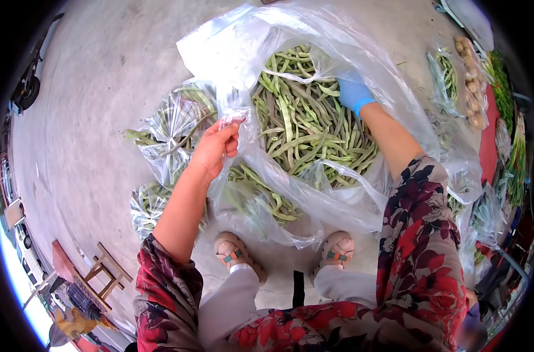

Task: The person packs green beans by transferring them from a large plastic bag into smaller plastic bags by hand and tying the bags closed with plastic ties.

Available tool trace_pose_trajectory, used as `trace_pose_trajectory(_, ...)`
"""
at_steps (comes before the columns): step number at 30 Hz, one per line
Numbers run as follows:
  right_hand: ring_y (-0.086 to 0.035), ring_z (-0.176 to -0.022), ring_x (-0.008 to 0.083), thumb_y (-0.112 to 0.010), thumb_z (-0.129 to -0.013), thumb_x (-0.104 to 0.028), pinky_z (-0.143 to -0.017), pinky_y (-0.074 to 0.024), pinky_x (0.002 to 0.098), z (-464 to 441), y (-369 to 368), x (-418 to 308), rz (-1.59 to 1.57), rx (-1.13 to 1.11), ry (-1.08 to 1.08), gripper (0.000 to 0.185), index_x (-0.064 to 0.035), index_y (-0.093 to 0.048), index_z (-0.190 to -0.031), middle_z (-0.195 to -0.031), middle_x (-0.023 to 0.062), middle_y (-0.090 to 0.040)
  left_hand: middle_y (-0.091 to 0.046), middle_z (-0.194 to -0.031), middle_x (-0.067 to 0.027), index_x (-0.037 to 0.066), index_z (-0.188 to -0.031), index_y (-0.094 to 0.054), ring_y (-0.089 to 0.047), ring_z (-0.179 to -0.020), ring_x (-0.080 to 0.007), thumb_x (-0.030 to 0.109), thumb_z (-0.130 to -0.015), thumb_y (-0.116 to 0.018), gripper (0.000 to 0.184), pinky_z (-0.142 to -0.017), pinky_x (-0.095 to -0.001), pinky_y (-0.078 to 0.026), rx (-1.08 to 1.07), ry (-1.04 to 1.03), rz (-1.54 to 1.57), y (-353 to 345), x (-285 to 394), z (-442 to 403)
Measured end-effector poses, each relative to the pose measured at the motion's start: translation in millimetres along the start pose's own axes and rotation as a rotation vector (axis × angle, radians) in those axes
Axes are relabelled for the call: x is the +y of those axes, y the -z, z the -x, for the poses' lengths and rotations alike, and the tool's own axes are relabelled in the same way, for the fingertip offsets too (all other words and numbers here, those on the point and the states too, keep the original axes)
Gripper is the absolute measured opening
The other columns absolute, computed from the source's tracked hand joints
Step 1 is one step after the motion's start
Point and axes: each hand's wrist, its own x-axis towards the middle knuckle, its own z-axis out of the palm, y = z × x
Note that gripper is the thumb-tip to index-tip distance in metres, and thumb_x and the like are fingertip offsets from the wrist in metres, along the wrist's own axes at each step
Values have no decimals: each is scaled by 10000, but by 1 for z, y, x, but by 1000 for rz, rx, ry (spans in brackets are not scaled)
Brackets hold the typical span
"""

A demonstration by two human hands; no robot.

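Observation:
A large clear plastic bag (372,44) lies spread on the floor before me, its mouth wide around a heap of green beans (305,123). My left hand (214,149), bare, is closed with its fingers pinching the bag's gathered plastic at the left of the heap. In a blue glove (360,105), my right hand (353,92) reaches in at the heap's upper right, against the beans and plastic. Its fingers are partly hidden, so their grip does not show. Tied clear bags of beans (173,138) stand beside my left hand.
Another bean bag (152,205) sits lower left. My sandalled feet (240,255) stand just below the large bag. At right are a bag of round brown produce (472,88), leafy greens (501,88) and more plastic bags. A wooden stool (105,270) lies at lower left on concrete (97,117).

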Motion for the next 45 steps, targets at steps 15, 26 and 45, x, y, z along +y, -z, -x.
trace_pose_trajectory(15,-574,-828,189,-589,-704,-106,-785,-458,306,110,146,-38,-619,-396,-104,523,-92,-498,-1220,-947,119,-623,-458,-672,5,89,-849,-503,-320,-479,-66,117,-863,-530,41,-448,-225,-254,-159,-112,82,25,1,123)
trace_pose_trajectory(26,-543,-896,107,-628,-788,-124,-802,-453,259,142,222,-89,-1080,-263,-271,396,-31,-519,-1158,-1032,41,-580,-430,-678,8,99,-1280,-417,-286,-471,-39,41,-815,-499,476,-385,-172,-193,-305,-44,347,52,0,185)
trace_pose_trajectory(45,-614,-761,174,-593,-782,-94,-705,-508,288,141,242,-184,-1745,-243,-181,260,27,-587,-1011,-861,101,-629,-418,-729,-16,13,-1098,-462,-322,-485,-41,79,-815,-455,290,-378,-177,-259,-376,-3,611,90,-10,178)
